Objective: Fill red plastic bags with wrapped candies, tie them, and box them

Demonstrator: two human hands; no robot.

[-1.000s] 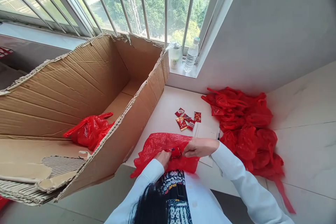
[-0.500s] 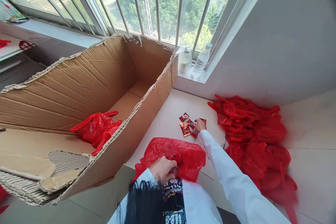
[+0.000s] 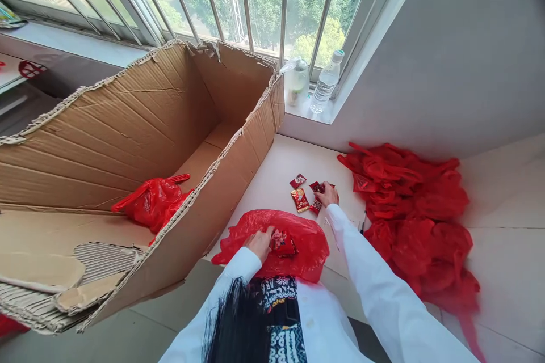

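A red plastic bag [image 3: 310, 238] lies spread at the table's front edge, against the person's body. On it is a shiny red packet [image 3: 282, 243]. My left hand [image 3: 259, 244] rests at the packet's left side, fingers curled on the bag; what lies under the fingertips is partly hidden. Farther forward, my right hand [image 3: 329, 195] closes its fingertips on a small dark-red packet [image 3: 315, 186]. Around it lie a red-and-gold packet [image 3: 300, 200], another dark-red packet [image 3: 315, 206] and a small red sachet [image 3: 297, 181].
At the left stands a large open cardboard box [image 3: 238, 164] with a tied red bag [image 3: 153, 204] inside. A heap of red plastic bags [image 3: 413, 210] lies at the right. A water bottle [image 3: 327, 82] and a bagged cup [image 3: 297, 82] stand on the windowsill. A pen [image 3: 363, 223] lies near my right sleeve.
My left hand has drawn back to the left from the bag's mouth, and the bag has sunk flatter, baring the packet. My right hand has shifted slightly among the small packets, moving them apart.
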